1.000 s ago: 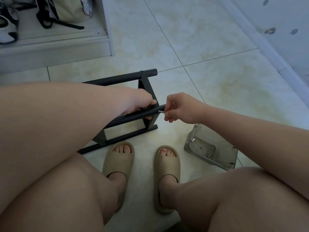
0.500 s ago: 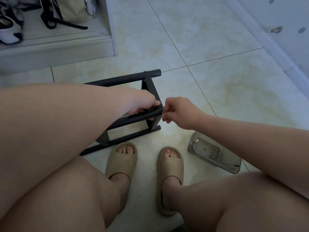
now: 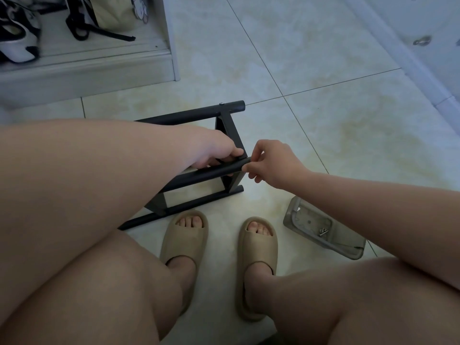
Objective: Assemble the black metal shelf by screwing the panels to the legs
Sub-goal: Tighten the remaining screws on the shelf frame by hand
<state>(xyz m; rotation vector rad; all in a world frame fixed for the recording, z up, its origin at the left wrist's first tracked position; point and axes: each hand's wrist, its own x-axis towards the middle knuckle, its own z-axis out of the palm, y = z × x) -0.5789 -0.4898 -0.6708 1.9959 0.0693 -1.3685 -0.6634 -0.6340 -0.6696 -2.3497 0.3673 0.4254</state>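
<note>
Black-and-white shoes sit at the upper left of the frame on a pale cabinet ledge. Beside them is a beige bag with dark straps trailing over the ledge.

Below the ledge, left of centre, a black metal shelf frame lies on its side on the tiled floor. One long bar runs along the floor at the back and another at the front. Flat cross pieces join them to a raised bar, which sits above the floor.

The left forearm crosses the picture from the left edge. The left hand grips the raised bar close to its right end, fingers curled over and under it. At the centre, the right hand meets that same end. Its thumb and curled fingers pinch the tip of the bar, and anything held between the fingertips is hidden. The two hands are almost touching.

Lower down, between the bare knees, two tan slippers stand on the floor just in front of the frame.

To the right of the slippers, partly under the right forearm, a clear plastic tray rests on the tiles. A few small screws lie inside it. At the upper right a pale wall with a baseboard runs diagonally.
</note>
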